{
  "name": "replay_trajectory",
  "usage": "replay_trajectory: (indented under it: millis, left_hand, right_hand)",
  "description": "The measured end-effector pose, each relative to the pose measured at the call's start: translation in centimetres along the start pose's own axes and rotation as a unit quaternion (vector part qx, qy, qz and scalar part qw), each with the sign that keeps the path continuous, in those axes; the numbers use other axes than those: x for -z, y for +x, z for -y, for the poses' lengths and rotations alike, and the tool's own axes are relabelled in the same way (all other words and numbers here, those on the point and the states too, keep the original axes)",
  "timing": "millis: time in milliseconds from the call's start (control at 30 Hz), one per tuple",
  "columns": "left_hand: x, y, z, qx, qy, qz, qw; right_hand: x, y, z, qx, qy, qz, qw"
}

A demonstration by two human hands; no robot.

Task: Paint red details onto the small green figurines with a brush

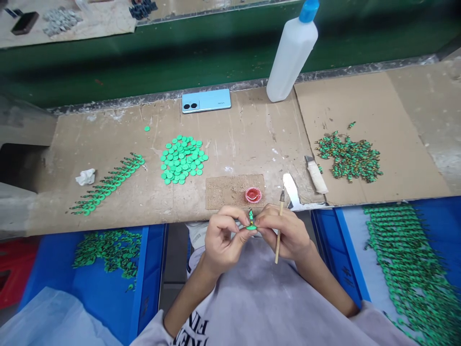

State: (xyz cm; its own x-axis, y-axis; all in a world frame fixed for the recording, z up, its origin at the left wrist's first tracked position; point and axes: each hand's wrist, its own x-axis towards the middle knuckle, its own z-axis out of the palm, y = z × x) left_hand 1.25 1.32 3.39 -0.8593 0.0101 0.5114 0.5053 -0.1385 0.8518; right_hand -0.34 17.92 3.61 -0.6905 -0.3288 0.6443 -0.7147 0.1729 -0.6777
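Observation:
Between my hands, just in front of the table edge, a small green toy figure [251, 217] stands upright on a round green base [251, 228]. My left hand [226, 235] pinches the base from the left. My right hand [286, 230] touches the figure and base with thumb and fingertips, and also holds a thin wooden-handled brush [278, 235] between its fingers, tip upward. Close by, a small dish of red liquid [253, 194] sits on a brown board [225, 192]. Loose green discs [183, 158] lie in a pile beyond my left hand.
Finished-looking figures on discs form a diagonal row [108, 185] at left. Loose figures [351, 156] heap at right near a wrapped blade [317, 177]. A white bottle [292, 57] and blue phone [206, 101] stand at the back. Blue crates [139, 288] flank my lap.

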Motion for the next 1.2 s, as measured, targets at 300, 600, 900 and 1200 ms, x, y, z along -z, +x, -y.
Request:
replay_trajectory:
  millis: [300,600,900,1200]
  left_hand:
    - [0.01,-0.10,-0.06,0.011,0.014,-0.002,1.000]
    - [-0.09,-0.09,0.22,0.005,0.014,-0.026,1.000]
    - [0.07,-0.32,0.41,0.004,0.002,-0.031,1.000]
    - [-0.24,-0.37,0.35,0.006,-0.010,-0.043,0.999]
  right_hand:
    - [0.01,-0.12,-0.10,0.009,-0.005,-0.002,1.000]
    - [-0.40,0.01,0.04,0.013,-0.013,-0.003,1.000]
    - [-0.68,0.08,-0.01,0.014,0.004,-0.009,1.000]
    - [-0.85,-0.15,-0.06,0.010,0.002,-0.011,1.000]
